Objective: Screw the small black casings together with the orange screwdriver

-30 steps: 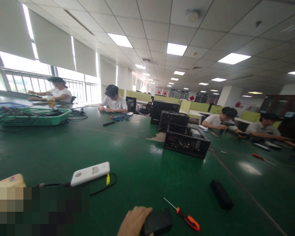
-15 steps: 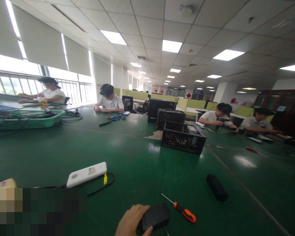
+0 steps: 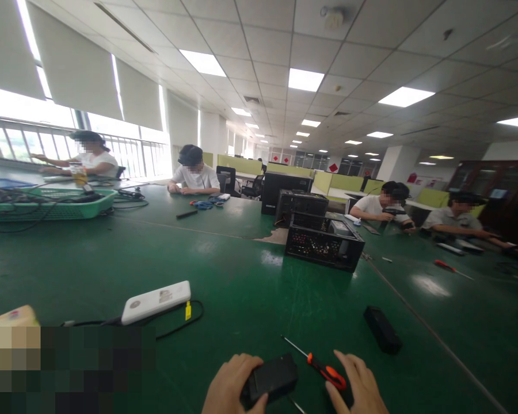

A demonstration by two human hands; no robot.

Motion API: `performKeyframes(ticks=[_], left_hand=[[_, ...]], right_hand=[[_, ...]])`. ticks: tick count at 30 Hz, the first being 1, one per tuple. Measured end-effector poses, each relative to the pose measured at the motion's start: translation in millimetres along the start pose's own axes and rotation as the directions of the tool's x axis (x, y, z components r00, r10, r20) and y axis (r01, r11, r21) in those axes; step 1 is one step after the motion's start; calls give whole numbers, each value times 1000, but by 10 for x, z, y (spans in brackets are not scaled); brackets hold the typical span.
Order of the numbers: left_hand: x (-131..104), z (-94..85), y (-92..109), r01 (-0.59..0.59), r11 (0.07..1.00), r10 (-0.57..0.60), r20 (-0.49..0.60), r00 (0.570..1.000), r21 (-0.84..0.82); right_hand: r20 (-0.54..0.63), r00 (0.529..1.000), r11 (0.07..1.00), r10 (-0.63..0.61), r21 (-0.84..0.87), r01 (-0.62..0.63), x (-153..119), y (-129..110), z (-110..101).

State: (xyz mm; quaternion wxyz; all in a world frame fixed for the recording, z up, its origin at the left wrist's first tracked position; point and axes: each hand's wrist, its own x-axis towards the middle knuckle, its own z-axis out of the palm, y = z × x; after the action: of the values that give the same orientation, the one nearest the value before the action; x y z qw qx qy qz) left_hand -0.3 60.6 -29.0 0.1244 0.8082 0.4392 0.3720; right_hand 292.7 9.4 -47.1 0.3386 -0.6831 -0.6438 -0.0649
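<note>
Black box (image 3: 273, 377) clamped between left hand (image 3: 228, 384) thumb and fingers | right hand (image 3: 365, 391) fingers apart around orange screwdriver (image 3: 318, 363), contact unclear | risk: a fingertip knock could roll it | well beyond left fingers, leftward: green basket (image 3: 75, 210) heaped with dark cables (image 3: 38, 198)

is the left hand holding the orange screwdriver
No, the left hand grips a black block, while the screwdriver lies beside it.

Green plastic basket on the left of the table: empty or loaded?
Loaded. The green plastic basket holds a tangle of dark cables, some looping over its rim.
</note>
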Motion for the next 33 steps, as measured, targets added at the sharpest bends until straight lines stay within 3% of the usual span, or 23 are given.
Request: performKeyframes(ticks=[4,8,12,15,17,19,22,26,29,33], left_hand=[[28,-106,119,53,999,-52,-67,996,12],[22,-115,146,75,997,-75,-83,994,0],[11,-73,120,75,996,-78,-83,993,-45],[28,-129,158,88,994,-90,-38,995,-65],[47,-201,202,94,993,-94,4,996,-72],[63,-256,223,88,993,-86,28,996,-80],[66,-241,153,50,995,-48,34,998,-90],[50,-113,-38,-38,995,42,35,999,-94],[50,-92,-50,-56,993,61,46,997,-104],[77,-193,135,-1,993,9,66,998,-121]], right_hand=[[86,996,997,27,71,-33,52,95,51],[157,964,915,215,311,-255,135,137,20],[216,883,644,416,615,-454,274,133,-82],[254,826,368,504,802,-471,483,16,-263],[269,815,243,513,865,-438,668,-128,-452],[263,841,202,473,897,-394,851,-305,-654],[224,898,244,379,912,-331,1032,-582,-866],[237,952,491,194,817,-304,1053,-877,-885],[293,952,619,86,733,-281,1005,-981,-837],[311,948,701,69,661,-268,976,-968,-857]])
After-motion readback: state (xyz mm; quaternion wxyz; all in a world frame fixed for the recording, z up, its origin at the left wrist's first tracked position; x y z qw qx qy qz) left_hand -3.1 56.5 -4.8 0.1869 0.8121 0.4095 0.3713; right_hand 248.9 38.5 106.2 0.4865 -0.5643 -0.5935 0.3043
